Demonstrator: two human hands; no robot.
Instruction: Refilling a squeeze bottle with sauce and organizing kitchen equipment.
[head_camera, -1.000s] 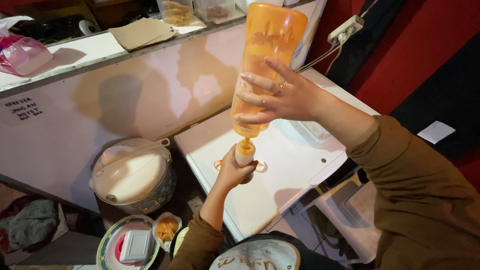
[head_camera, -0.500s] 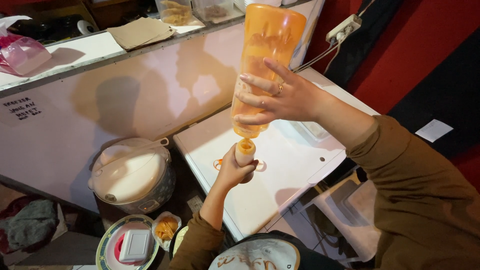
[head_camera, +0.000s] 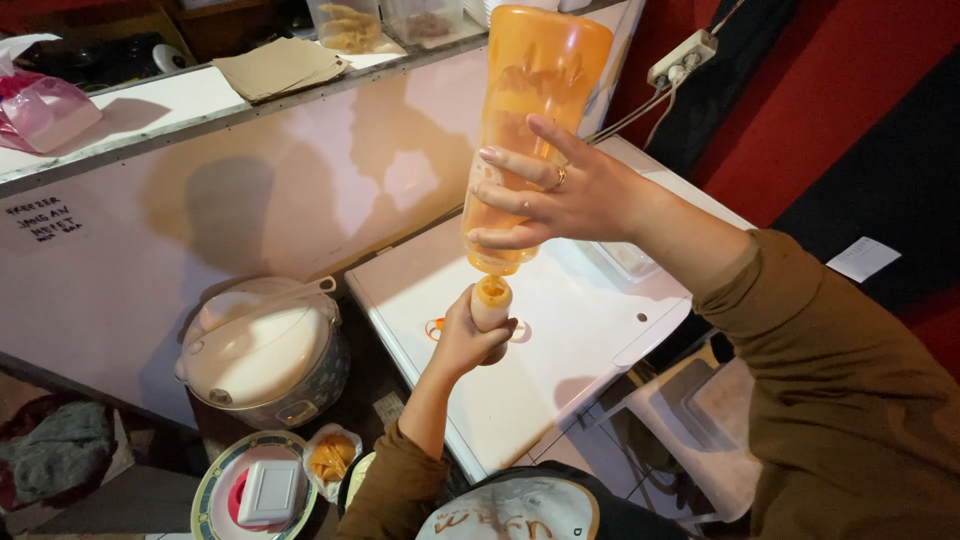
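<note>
Two hands work at frame centre: the right hand (head_camera: 560, 200), fingers wrapped, tips the big translucent orange plastic bottle (head_camera: 530, 130) over the small tan bottle (head_camera: 491, 302) gripped by the left hand (head_camera: 465, 340), so steady aim seems needed.

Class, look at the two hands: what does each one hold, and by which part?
The right hand grips the upturned orange bottle around its lower body; the left hand wraps the small container beneath its mouth.
</note>
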